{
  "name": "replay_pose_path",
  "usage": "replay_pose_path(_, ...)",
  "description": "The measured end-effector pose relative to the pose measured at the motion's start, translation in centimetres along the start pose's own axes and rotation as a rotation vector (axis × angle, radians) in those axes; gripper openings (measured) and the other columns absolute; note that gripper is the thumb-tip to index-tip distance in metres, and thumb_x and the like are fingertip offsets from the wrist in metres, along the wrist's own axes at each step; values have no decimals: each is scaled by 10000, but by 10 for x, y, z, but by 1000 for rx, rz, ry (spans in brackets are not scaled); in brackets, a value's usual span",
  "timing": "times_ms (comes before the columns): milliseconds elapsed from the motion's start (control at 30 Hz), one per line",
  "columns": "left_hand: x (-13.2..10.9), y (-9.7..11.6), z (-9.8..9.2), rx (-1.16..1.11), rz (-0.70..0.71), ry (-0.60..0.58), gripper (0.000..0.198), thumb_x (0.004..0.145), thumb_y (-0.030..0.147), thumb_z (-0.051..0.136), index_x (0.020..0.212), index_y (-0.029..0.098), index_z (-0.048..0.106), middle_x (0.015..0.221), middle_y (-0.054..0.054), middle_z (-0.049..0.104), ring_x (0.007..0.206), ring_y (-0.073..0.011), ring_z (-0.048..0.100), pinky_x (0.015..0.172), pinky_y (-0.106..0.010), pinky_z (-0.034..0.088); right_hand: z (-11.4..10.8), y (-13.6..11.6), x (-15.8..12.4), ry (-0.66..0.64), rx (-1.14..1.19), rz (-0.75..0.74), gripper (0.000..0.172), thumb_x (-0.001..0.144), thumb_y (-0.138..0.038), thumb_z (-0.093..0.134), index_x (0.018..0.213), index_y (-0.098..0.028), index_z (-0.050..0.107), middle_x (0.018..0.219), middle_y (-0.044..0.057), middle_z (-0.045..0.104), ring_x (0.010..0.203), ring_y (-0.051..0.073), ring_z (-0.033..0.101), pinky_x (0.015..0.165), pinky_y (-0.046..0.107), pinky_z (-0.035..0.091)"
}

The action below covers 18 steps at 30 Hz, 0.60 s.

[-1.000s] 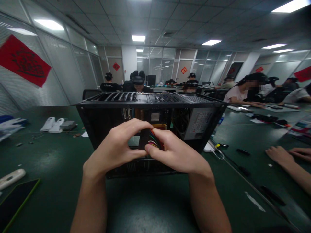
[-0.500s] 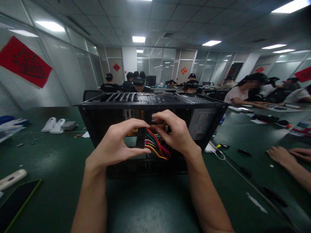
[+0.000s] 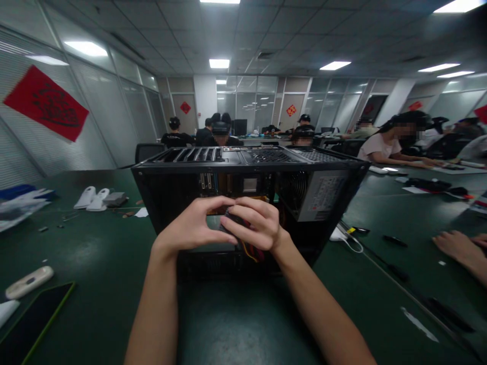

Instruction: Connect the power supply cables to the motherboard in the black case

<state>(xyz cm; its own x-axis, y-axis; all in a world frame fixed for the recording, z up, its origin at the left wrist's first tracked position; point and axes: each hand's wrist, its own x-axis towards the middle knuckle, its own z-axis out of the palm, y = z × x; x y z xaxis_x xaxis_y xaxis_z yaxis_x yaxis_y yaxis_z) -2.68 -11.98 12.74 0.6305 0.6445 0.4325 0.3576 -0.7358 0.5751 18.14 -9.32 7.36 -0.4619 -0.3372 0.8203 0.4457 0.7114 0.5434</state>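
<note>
A black computer case stands with its open side towards me. In front of the opening, both my hands hold a bundle of coloured power cables, red and yellow wires showing at its lower end. My left hand curves round the left end of the bundle, thumb below and fingers above. Across the front of it, my right hand has its fingers wrapped over a dark part, which they largely cover. A labelled power supply is mounted in the case's upper right, close to my right hand.
On the green table, a phone and a pale oblong device lie left. A white cable and dark cords run along the right. Another person's hand rests at far right; several people sit beyond.
My right hand has swung down and left, its fingers closing over the bundle's front and covering most wires. My left hand keeps its curved hold. The whole view has shifted slightly.
</note>
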Motion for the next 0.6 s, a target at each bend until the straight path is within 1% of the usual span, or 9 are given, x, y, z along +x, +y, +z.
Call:
replay_pose_path(100, 1, -3, 2, -14, -8, -4, 633, 683, 377, 867, 1240, 159, 658, 1211, -88, 708, 1125, -263, 656, 998, -331, 512, -2, 0, -1, -32, -34, -3, 181, 902, -247, 673, 1073, -269, 728, 1041, 49, 698, 1090, 195, 630, 892, 336, 603)
replay_pose_path(167, 4, -8, 5, -11, -13, 19, 609, 717, 384, 841, 1253, 162, 652, 1250, -92, 695, 1160, -261, 644, 1018, -329, 500, -2, 3, -3, -59, -63, 7, 183, 916, -240, 655, 1080, -272, 729, 1022, 48, 699, 1063, 188, 640, 890, 334, 600)
replay_pose_path(267, 10, -12, 12, 30, -41, 130, 620, 780, 396, 788, 1326, 170, 600, 1272, -93, 687, 1150, -248, 651, 1001, -325, 503, 0, 9, -9, -135, -130, 107, 201, 950, -211, 600, 1095, -242, 735, 1010, 66, 704, 1044, 189, 644, 876, 326, 586)
replay_pose_path(333, 14, -11, 19, 74, -96, 205, 556, 834, 404, 731, 1322, 170, 600, 1183, -82, 728, 1062, -233, 687, 936, -313, 521, 1, 15, -14, -185, -178, 198, 215, 968, -193, 563, 1083, -218, 742, 1018, 77, 708, 1069, 196, 636, 887, 320, 569)
replay_pose_path(400, 17, -9, 25, 109, -166, 217, 385, 898, 409, 647, 1200, 173, 677, 1081, -66, 760, 986, -224, 706, 889, -301, 519, 2, 21, -20, -235, -219, 287, 228, 979, -176, 535, 1058, -199, 748, 1055, 84, 711, 1113, 203, 621, 911, 317, 548)
replay_pose_path(467, 20, -8, 32, 128, -207, 153, 279, 935, 389, 578, 1023, 181, 742, 1029, -57, 774, 958, -223, 708, 867, -291, 507, 4, 26, -25, -310, -249, 382, 246, 989, -175, 510, 1059, -194, 745, 1097, 84, 709, 1112, 200, 615, 897, 304, 531)
replay_pose_path(533, 25, -13, 40, 140, -231, 90, 292, 945, 355, 534, 874, 175, 752, 943, -54, 779, 879, -215, 705, 809, -280, 496, 6, 29, -31, -428, -248, 459, 258, 996, -185, 494, 1091, -195, 734, 1113, 82, 709, 1068, 193, 619, 835, 284, 515)
replay_pose_path(600, 30, -25, 50, 139, -267, 75, 360, 953, 341, 483, 760, 157, 725, 802, -56, 759, 744, -195, 677, 717, -270, 474, 7, 29, -37, -551, -218, 486, 257, 991, -194, 500, 1121, -196, 722, 1115, 80, 709, 1029, 190, 617, 770, 273, 489)
